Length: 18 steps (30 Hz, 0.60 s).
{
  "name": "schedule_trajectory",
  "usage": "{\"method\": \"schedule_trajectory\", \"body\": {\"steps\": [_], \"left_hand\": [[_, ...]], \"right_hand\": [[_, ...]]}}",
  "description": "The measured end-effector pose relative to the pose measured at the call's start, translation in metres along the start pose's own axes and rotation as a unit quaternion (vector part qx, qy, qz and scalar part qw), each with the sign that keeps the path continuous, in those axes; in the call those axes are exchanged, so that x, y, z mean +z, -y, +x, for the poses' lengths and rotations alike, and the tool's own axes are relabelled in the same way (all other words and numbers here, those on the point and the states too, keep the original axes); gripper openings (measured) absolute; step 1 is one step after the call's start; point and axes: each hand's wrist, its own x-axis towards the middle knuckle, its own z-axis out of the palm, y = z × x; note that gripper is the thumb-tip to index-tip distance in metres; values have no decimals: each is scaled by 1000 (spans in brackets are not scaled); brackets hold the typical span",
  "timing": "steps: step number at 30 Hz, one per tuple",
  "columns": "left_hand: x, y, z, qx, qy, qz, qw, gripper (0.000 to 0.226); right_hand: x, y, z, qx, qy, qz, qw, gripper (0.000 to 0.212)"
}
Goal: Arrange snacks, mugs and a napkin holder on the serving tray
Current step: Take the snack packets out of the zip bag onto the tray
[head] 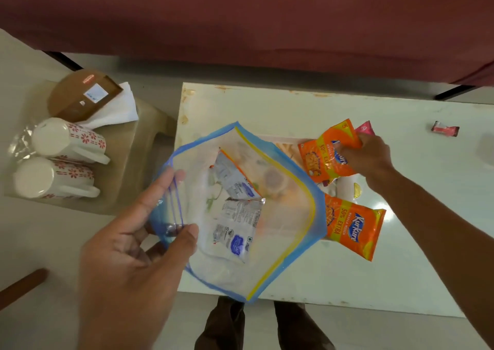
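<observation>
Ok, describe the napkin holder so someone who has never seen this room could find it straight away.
Look left of the white table to the low beige stool. At its far end, beyond two upside-down flowered mugs, stands the napkin holder. It is the only brown thing there, rounded on top, with white napkins sticking out to its right.

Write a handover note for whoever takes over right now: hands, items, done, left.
Left hand holds the zip bag open; two silver-backed packets remain inside.
Right hand grips an orange Kurkure packet and a pink packet over the tray, mostly hidden by the bag.
Second Kurkure packet lies on the white table.
Two mugs and the napkin holder lie on the side stool.
Left: everything.
</observation>
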Motion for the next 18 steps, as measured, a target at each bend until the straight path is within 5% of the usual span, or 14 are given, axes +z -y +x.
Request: {"method": "schedule_trajectory", "body": {"steps": [4,7,9,14,18], "left_hand": [[12,-6,-7,-28,-21,-33,999,76],[13,-6,-8,-44,-15,-51,998,77],[14,-6,-10,-40,0,-46,998,73],[14,-8,-15,-42,7,-23,999,70],[16,-13,-22,-45,11,-38,998,70]], "right_hand": [[-12,10,-14,-81,-76,-29,993,31],[-37,30,-43,-149,-180,57,971,28],[-61,50,-74,-194,-174,125,957,21],[-90,102,-167,-357,11,176,917,10],[-48,116,-193,-439,295,-91,844,32]]}}
